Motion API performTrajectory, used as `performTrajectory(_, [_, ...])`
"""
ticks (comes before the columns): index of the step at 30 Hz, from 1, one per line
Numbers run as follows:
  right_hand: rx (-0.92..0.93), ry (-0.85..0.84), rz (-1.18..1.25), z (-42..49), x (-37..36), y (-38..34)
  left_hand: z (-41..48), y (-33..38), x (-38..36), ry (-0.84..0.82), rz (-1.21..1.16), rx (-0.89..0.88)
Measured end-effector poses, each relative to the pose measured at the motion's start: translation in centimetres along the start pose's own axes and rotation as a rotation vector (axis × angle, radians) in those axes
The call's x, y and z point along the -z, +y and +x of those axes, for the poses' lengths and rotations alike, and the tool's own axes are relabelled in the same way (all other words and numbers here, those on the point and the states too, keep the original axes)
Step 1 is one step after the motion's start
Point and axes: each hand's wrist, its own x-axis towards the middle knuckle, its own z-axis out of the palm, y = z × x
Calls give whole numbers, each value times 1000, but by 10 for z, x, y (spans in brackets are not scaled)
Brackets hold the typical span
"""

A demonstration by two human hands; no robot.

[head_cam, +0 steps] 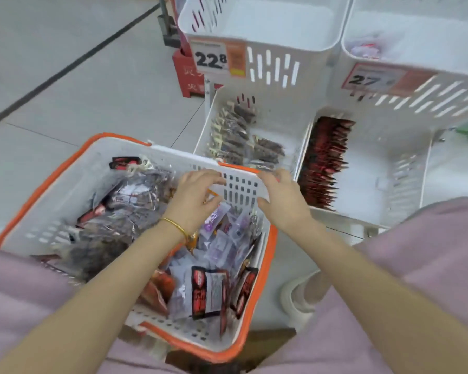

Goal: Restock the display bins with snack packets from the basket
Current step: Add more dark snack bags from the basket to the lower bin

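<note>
A white basket with an orange rim (pixel 49 184) sits on the floor in front of me, filled with dark, purple and red-black snack packets (pixel 214 290). My left hand (pixel 195 198) grips the basket's far wall from inside, fingers curled over its top edge. My right hand (pixel 280 198) holds the same wall from outside, at its right corner. Just beyond the basket, a low white display bin (pixel 208 122) holds several dark brown packets (pixel 235 133). The bin to its right (pixel 405 168) has a row of red packets (pixel 324 163) standing along its left side.
Two taller white slotted bins stand above: one (pixel 276 66) tagged 22.8 looks empty, the other (pixel 427 95) tagged 27 holds a few pale packets. A red stand (pixel 187 76) sits at the left of the shelf. Grey tiled floor (pixel 79 90) spreads to the left.
</note>
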Motion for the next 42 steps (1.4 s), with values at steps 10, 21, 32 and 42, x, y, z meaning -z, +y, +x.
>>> performTrajectory(10, [330, -45, -411, 1, -36, -15, -17, -20, -18, -103, -11, 61])
performTrajectory(21, [196, -234, -352, 16, -53, -30, -28, -42, -22, -146, -14, 206])
performTrajectory(32, [129, -41, -16, 33, -47, -35, -30, -69, -7, -55, 5, 433])
performTrajectory(42, [142, -396, -527, 17, -60, -36, -30, -48, -10, -108, -51, 326])
